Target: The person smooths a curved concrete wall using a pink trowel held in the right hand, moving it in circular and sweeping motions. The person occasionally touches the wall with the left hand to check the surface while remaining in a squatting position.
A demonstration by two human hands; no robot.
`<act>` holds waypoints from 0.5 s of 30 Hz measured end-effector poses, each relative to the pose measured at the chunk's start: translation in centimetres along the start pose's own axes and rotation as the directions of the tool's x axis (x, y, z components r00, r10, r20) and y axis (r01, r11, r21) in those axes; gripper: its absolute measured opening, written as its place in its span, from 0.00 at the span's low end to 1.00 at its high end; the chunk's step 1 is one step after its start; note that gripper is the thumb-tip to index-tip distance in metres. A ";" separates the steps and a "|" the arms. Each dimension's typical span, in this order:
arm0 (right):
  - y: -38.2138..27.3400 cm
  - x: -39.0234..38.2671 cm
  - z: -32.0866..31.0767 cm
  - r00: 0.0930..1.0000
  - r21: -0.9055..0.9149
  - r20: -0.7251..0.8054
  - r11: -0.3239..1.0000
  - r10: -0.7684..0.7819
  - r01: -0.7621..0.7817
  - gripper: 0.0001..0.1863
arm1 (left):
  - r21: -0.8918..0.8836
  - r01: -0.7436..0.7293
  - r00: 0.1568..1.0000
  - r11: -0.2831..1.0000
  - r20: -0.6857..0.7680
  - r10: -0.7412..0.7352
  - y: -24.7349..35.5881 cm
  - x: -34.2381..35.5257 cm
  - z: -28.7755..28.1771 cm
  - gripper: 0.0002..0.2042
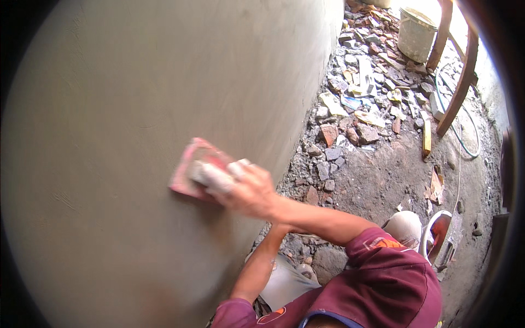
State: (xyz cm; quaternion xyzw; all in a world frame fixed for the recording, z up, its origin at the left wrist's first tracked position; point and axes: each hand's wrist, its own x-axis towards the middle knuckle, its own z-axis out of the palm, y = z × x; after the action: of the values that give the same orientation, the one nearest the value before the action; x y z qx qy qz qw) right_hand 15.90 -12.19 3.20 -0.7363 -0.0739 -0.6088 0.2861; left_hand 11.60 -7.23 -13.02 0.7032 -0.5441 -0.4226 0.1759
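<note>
A pink sponge float [191,169], judged light and soft-faced, is being pressed against the wet plastered wall [136,82] by the right hand [249,191], grip closed over its back; the left hand's grip cannot be told.

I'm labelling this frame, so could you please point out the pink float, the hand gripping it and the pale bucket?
pink float [183,175]: head view, on its flat pink pad left of the fingers.
right hand [249,191]: head view, on the back of the hand.
pale bucket [414,37]: head view, on its side wall.
</note>
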 end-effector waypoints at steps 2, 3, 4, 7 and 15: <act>8.2 0.7 -1.8 1.000 -0.193 -0.028 0.981 0.002 -0.008 0.30 | 0.212 0.229 0.916 0.950 0.284 -0.284 2.5 0.3 -1.2 0.20; 13.1 1.0 -2.6 0.950 -0.025 -0.003 0.950 0.311 -0.311 0.30 | 0.208 0.232 0.908 0.950 0.303 -0.288 2.9 0.1 -1.2 0.19; 14.3 5.7 -3.1 0.756 0.113 -0.014 0.752 0.654 -0.649 0.29 | 0.187 0.235 0.927 0.954 0.251 -0.278 2.5 -0.7 -0.8 0.19; 12.2 8.4 -4.0 0.774 0.251 -0.204 0.797 0.599 -0.550 0.27 | 0.225 0.197 0.931 0.954 0.262 -0.255 4.1 -0.4 -0.6 0.21; 11.4 0.2 -1.8 0.874 0.207 -0.197 0.890 0.445 -0.407 0.26 | 0.230 0.264 0.914 0.937 0.252 -0.319 3.0 -1.3 0.2 0.19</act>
State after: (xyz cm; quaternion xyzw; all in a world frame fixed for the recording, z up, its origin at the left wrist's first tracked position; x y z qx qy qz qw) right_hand 19.64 -22.59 -0.23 -0.6304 0.0772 -0.6069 0.4778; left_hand 9.52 -7.04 -10.47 0.7219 -0.4903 -0.4869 -0.0378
